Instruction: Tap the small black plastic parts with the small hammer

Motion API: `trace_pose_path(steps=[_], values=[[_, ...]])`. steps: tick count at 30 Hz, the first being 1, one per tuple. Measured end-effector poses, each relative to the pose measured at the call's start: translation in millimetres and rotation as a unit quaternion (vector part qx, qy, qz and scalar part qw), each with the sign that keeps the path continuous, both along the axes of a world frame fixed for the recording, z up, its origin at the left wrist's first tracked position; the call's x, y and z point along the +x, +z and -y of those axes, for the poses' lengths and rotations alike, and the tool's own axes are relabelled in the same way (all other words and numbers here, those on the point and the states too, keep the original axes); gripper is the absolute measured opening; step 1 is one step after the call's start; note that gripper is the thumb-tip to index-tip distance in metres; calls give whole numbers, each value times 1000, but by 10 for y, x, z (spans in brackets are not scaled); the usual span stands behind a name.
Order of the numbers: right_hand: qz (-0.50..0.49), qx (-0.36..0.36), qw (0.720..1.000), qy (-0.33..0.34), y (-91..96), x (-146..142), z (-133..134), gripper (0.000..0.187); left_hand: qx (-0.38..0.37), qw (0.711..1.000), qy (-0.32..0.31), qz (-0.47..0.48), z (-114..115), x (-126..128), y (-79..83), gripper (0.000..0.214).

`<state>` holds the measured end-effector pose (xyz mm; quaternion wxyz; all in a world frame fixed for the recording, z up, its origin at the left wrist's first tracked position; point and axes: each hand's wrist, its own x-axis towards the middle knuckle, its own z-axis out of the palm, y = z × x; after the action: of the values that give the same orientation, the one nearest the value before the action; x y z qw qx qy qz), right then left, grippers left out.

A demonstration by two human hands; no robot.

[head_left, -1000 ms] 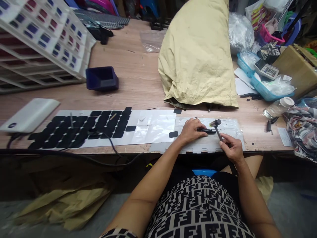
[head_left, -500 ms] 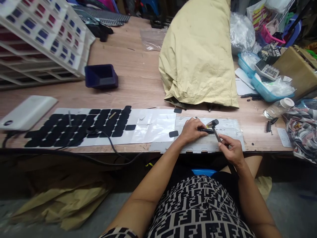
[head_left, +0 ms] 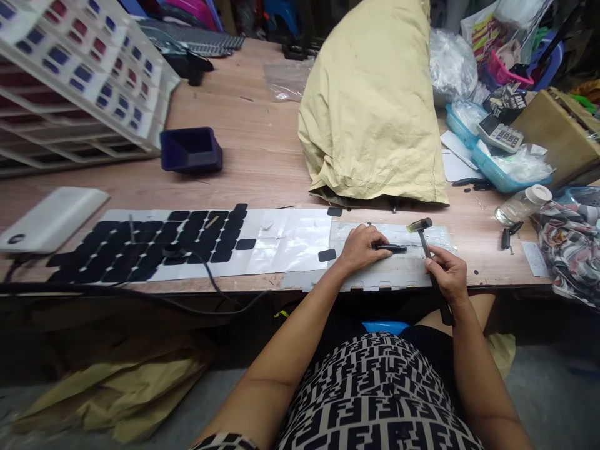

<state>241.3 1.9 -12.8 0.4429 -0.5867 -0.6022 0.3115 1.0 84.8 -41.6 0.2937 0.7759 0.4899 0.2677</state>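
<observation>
My left hand (head_left: 363,247) is closed on a thin black tool (head_left: 392,248), which lies flat on a grey mat (head_left: 398,272) at the table's front edge. Just to its right, my right hand (head_left: 447,272) grips the handle of a small hammer (head_left: 420,226). The hammer head is raised, to the right of the black tool's tip. A loose black square patch (head_left: 327,255) lies just left of my left hand. Further left, a white sheet (head_left: 290,240) carries several rows of black patches (head_left: 154,244).
A large tan sack (head_left: 375,100) stands behind the mat. A dark blue tray (head_left: 191,150) and a white rack (head_left: 75,81) sit at the left, with a white device (head_left: 51,219) and a black cable (head_left: 206,275). Blue baskets (head_left: 501,169), a calculator (head_left: 500,133) and a bottle (head_left: 522,203) crowd the right.
The hammer head has swung up and to the right, away from the black tool's tip. My right hand shifted slightly right. My left hand has stayed in place.
</observation>
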Motion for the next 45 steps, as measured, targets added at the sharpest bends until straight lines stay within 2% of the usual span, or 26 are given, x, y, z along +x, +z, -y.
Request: trace_pose_path(steps=[3,5,8,10,11,13,17,19,20,22,25,26,27,28,30,31,33,35,37,39,42,45], values=[[1,-5,1000,-17,-69,30,-43,39,16,999,-11,48,87,-22,87,19],[5,-11,1000,-15,-96,33,-47,39,-3,991,-56,119,254,-36,210,20],[3,-19,1000,-4,-101,31,-34,39,-107,957,-194,187,629,-14,390,26],[-6,-23,1000,-4,-94,31,-29,40,-182,920,-300,178,872,46,403,27],[-11,-24,1000,-6,-91,31,-29,40,-206,906,-333,162,969,88,356,28],[-18,-23,1000,-10,-87,29,-30,39,-233,903,-343,110,1095,181,157,29],[-16,-16,1000,-12,-79,18,-25,39,-282,929,-237,-25,1138,299,-383,35],[-12,-15,1000,-11,-77,13,-18,39,-289,935,-199,-56,1127,305,-507,45],[-10,-15,1000,-11,-77,12,-16,39,-286,936,-194,-60,1124,298,-500,51],[-10,-16,1000,-12,-80,13,-13,39,-278,932,-227,-52,1114,276,-354,55],[-10,-15,1000,-15,-88,16,-10,38,-298,898,-323,33,1016,247,54,42],[-8,-13,1000,-15,-90,16,-9,38,-306,889,-333,77,940,245,188,39],[-6,-12,1000,-14,-92,15,-8,38,-306,889,-319,117,835,250,300,38],[-2,-12,1000,-13,-94,13,-7,38,-293,903,-276,148,702,262,384,36],[6,-11,1000,-13,-99,8,-4,37,-222,952,-123,170,358,309,456,33],[11,-9,1000,-13,-103,6,-3,37,-172,971,-31,165,162,342,450,31],[20,-3,1000,-12,-115,6,-4,37,-101,978,125,132,-233,420,387,28],[28,1,1000,-4,-127,10,-6,38,-63,971,217,78,-563,503,300,27],[30,0,1000,5,-131,17,-8,38,-59,962,264,22,-778,582,229,27],[24,-2,1000,8,-123,21,-9,39,-75,956,284,-17,-876,643,188,24],[14,-2,1000,0,-99,21,-8,38,-93,953,284,-43,-872,671,189,17],[9,-1,1000,-1,-81,20,-6,38,-103,960,254,-53,-768,589,251,15]])
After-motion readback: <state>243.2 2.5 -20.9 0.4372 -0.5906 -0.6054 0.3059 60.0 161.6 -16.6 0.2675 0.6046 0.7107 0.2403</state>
